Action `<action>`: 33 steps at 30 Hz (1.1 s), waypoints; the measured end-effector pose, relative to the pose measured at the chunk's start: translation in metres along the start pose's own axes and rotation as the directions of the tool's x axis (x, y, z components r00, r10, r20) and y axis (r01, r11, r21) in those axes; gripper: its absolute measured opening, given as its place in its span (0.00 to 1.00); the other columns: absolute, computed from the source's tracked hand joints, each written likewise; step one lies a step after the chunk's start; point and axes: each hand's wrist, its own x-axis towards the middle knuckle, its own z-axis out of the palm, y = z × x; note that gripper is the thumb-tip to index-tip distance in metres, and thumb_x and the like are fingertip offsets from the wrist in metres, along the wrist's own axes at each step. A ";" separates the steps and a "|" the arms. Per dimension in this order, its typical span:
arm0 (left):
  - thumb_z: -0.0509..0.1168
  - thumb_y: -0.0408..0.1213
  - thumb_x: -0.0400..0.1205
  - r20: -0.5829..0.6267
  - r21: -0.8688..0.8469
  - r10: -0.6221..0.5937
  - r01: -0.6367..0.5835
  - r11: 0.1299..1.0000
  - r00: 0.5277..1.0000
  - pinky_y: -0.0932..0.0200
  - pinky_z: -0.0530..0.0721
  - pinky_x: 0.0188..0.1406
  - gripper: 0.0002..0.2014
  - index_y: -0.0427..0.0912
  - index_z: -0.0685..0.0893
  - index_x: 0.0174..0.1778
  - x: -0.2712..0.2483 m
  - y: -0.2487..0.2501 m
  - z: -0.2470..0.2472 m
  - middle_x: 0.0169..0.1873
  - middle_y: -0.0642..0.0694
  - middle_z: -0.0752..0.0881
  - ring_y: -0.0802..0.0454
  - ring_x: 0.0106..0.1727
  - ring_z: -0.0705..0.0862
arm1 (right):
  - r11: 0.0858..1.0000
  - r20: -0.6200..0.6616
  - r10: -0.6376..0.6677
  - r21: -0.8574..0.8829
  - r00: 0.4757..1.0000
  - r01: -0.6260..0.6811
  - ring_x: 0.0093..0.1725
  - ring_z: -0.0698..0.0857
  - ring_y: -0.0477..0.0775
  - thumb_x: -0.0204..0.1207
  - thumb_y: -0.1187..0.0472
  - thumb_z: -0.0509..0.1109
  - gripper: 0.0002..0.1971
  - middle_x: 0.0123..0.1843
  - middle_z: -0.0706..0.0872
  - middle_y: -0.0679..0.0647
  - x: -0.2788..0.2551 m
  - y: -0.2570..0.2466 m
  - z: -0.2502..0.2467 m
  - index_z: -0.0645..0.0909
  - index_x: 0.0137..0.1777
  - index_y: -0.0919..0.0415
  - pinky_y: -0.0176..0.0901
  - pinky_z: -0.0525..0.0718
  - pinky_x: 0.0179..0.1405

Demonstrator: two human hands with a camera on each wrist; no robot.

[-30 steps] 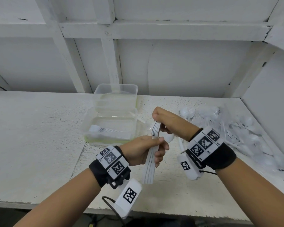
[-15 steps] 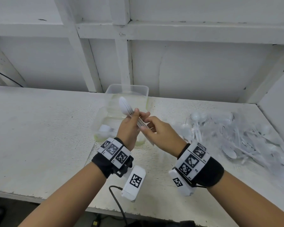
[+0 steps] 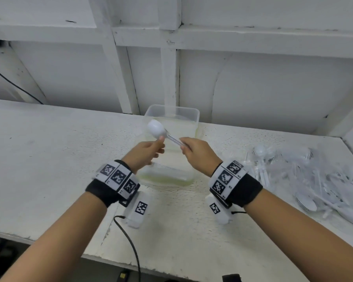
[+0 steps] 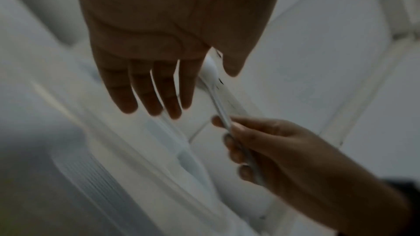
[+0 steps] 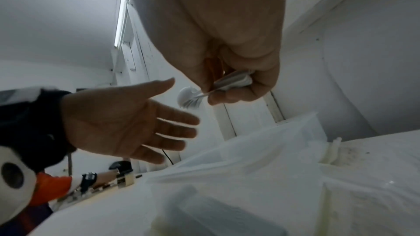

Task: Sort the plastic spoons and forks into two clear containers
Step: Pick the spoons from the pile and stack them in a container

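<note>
A stack of white plastic spoons [image 3: 155, 129] hangs over the two clear containers. My right hand [image 3: 184, 144] pinches its handles, with the bowls pointing left and away. In the right wrist view the handle ends [image 5: 236, 82] sit in the curled fingers. My left hand [image 3: 160, 144] is just left of the stack with straight, spread fingers [image 5: 177, 128], its thumb by the spoon bowls [image 4: 210, 73]. The far container [image 3: 171, 107] looks empty. The near container [image 3: 167, 181] holds a stack of white forks [image 3: 167, 168].
A loose pile of white spoons and forks [image 3: 314, 176] lies on the white table [image 3: 49, 159] at the right, near a side wall. A white framed wall stands close behind the containers. A black cable [image 3: 128, 241] hangs over the table's front edge.
My left hand has let go of the stack and spread its fingers. My right hand now holds the spoons alone, further out over the containers.
</note>
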 end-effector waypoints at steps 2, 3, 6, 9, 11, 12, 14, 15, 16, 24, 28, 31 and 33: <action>0.52 0.53 0.85 -0.065 0.190 0.026 -0.014 0.982 0.998 0.53 0.78 0.55 0.22 0.41 0.82 0.60 0.008 -0.010 -0.023 0.53 0.47 0.85 0.50 0.53 0.80 | 0.999 0.029 0.025 -0.032 0.999 -0.024 0.43 0.73 0.53 0.84 0.64 0.55 0.12 0.43 0.79 0.60 0.013 0.005 0.001 0.79 0.58 0.67 0.39 0.62 0.38; 0.53 0.50 0.86 -0.122 0.233 0.047 -0.017 0.972 0.991 0.53 0.77 0.54 0.21 0.39 0.83 0.58 0.012 -0.015 -0.032 0.52 0.45 0.85 0.49 0.52 0.80 | 0.998 0.047 0.036 -0.050 0.998 -0.034 0.43 0.73 0.54 0.84 0.64 0.55 0.12 0.43 0.78 0.60 0.019 0.007 0.002 0.78 0.57 0.67 0.40 0.63 0.38; 0.55 0.44 0.86 -0.277 0.307 0.099 -0.010 0.952 0.956 0.56 0.73 0.50 0.15 0.38 0.83 0.54 0.026 -0.027 -0.050 0.48 0.44 0.83 0.47 0.49 0.79 | 0.989 0.121 0.062 -0.143 0.991 -0.045 0.46 0.75 0.56 0.85 0.63 0.55 0.13 0.51 0.82 0.65 0.037 0.012 0.009 0.77 0.61 0.68 0.40 0.65 0.41; 0.57 0.42 0.85 -0.318 0.381 0.051 0.078 0.921 0.947 0.54 0.73 0.57 0.16 0.36 0.79 0.64 0.040 -0.036 -0.056 0.57 0.41 0.82 0.43 0.60 0.79 | 0.971 0.231 0.087 -0.237 0.969 -0.031 0.47 0.76 0.59 0.85 0.63 0.54 0.14 0.56 0.82 0.67 0.049 0.010 0.019 0.76 0.61 0.69 0.43 0.68 0.43; 0.57 0.42 0.85 -0.269 0.382 -0.047 0.152 0.912 0.962 0.50 0.75 0.62 0.21 0.35 0.73 0.71 0.047 -0.041 -0.055 0.65 0.36 0.80 0.38 0.64 0.79 | 0.960 0.306 0.097 -0.280 0.947 -0.008 0.46 0.75 0.58 0.85 0.63 0.53 0.14 0.56 0.81 0.67 0.053 0.007 0.026 0.76 0.61 0.70 0.44 0.68 0.43; 0.57 0.41 0.85 -0.236 0.347 -0.094 0.174 0.921 0.967 0.47 0.77 0.63 0.22 0.35 0.72 0.73 0.050 -0.044 -0.053 0.66 0.35 0.79 0.37 0.63 0.80 | 0.955 0.341 0.105 -0.297 0.934 0.001 0.47 0.76 0.60 0.85 0.63 0.53 0.14 0.57 0.81 0.67 0.054 0.006 0.029 0.76 0.61 0.70 0.45 0.69 0.44; 0.57 0.38 0.86 -0.201 0.240 -0.142 0.189 0.952 0.969 0.42 0.83 0.58 0.20 0.34 0.72 0.72 0.054 -0.047 -0.050 0.62 0.33 0.81 0.37 0.55 0.83 | 0.945 0.398 0.128 -0.328 0.908 0.011 0.55 0.79 0.64 0.85 0.64 0.53 0.14 0.59 0.81 0.68 0.056 0.005 0.035 0.75 0.63 0.70 0.46 0.72 0.50; 0.56 0.35 0.85 -0.199 0.207 -0.148 0.189 0.960 0.969 0.41 0.84 0.55 0.18 0.33 0.74 0.70 0.055 -0.048 -0.049 0.59 0.32 0.83 0.39 0.51 0.84 | 0.942 0.422 0.141 -0.336 0.896 0.010 0.58 0.79 0.64 0.85 0.64 0.54 0.15 0.61 0.80 0.67 0.057 0.006 0.038 0.74 0.65 0.69 0.46 0.73 0.53; 0.56 0.34 0.85 -0.202 0.195 -0.150 0.190 0.962 0.968 0.41 0.85 0.53 0.17 0.32 0.75 0.69 0.055 -0.049 -0.048 0.57 0.32 0.84 0.40 0.48 0.83 | 0.941 0.443 0.152 -0.337 0.884 0.007 0.61 0.79 0.64 0.85 0.64 0.54 0.16 0.64 0.80 0.66 0.057 0.006 0.040 0.72 0.68 0.68 0.46 0.73 0.56; 0.56 0.32 0.85 -0.216 0.176 -0.136 0.175 0.969 0.967 0.45 0.85 0.45 0.16 0.34 0.75 0.68 0.058 -0.055 -0.046 0.56 0.33 0.84 0.43 0.47 0.83 | 0.925 0.504 0.202 -0.380 0.840 0.005 0.57 0.79 0.63 0.83 0.63 0.57 0.14 0.61 0.80 0.65 0.056 0.009 0.044 0.69 0.68 0.64 0.50 0.76 0.56; 0.56 0.32 0.85 -0.216 0.180 -0.132 0.173 0.968 0.967 0.47 0.85 0.42 0.16 0.34 0.75 0.68 0.058 -0.056 -0.047 0.56 0.34 0.84 0.43 0.46 0.83 | 0.907 0.534 0.212 -0.420 0.818 0.039 0.64 0.77 0.62 0.82 0.60 0.60 0.18 0.68 0.74 0.62 0.059 0.009 0.044 0.72 0.70 0.61 0.47 0.74 0.61; 0.56 0.32 0.85 -0.215 0.185 -0.129 0.170 0.968 0.968 0.51 0.85 0.39 0.16 0.34 0.75 0.68 0.060 -0.058 -0.047 0.56 0.34 0.84 0.43 0.46 0.83 | 0.923 0.547 0.190 -0.383 0.815 0.042 0.69 0.75 0.58 0.83 0.61 0.57 0.18 0.71 0.76 0.59 0.061 0.007 0.042 0.75 0.70 0.63 0.44 0.72 0.66; 0.56 0.33 0.85 -0.219 0.192 -0.127 0.170 0.966 0.967 0.52 0.85 0.38 0.16 0.35 0.75 0.68 0.061 -0.059 -0.046 0.56 0.35 0.85 0.43 0.46 0.83 | 0.933 0.549 0.175 -0.359 0.817 0.041 0.69 0.75 0.57 0.83 0.63 0.56 0.18 0.71 0.78 0.57 0.061 0.008 0.042 0.76 0.70 0.63 0.44 0.71 0.67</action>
